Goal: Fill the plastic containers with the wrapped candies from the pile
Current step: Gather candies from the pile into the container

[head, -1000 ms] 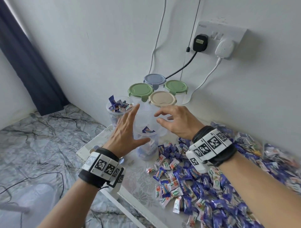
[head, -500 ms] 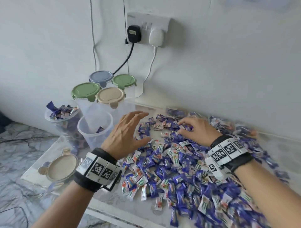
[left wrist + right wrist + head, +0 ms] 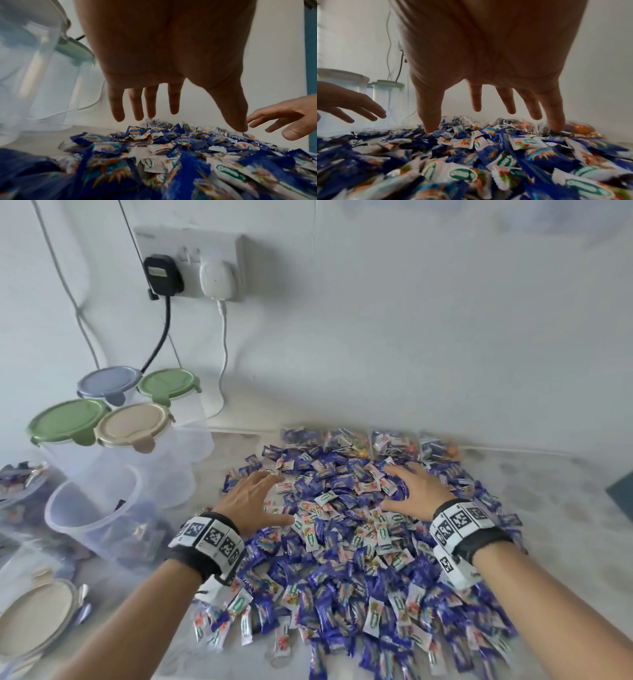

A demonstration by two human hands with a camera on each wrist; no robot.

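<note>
A wide pile of blue and white wrapped candies (image 3: 346, 542) covers the table. My left hand (image 3: 255, 499) hovers over the pile's left side, fingers spread and straight, holding nothing; the left wrist view shows its fingertips (image 3: 149, 113) just above the wrappers (image 3: 154, 148). My right hand (image 3: 416, 491) is spread over the pile's far right part, its thumb and little finger touching candies (image 3: 488, 148). An open clear container (image 3: 99, 508) with a few candies in it stands left of the pile. A candy-filled open container (image 3: 17, 477) is at the far left.
Several lidded clear containers stand at the back left: two with green lids (image 3: 68, 419), one blue (image 3: 108, 381), one beige (image 3: 135, 424). A loose beige lid (image 3: 30, 618) lies at the front left. Plugs and cables hang from a wall socket (image 3: 191, 265). Bagged sweets (image 3: 370, 441) line the wall.
Both hands have left the open container and moved right onto the candy pile, spreading apart over it. The view has swung right along the table.
</note>
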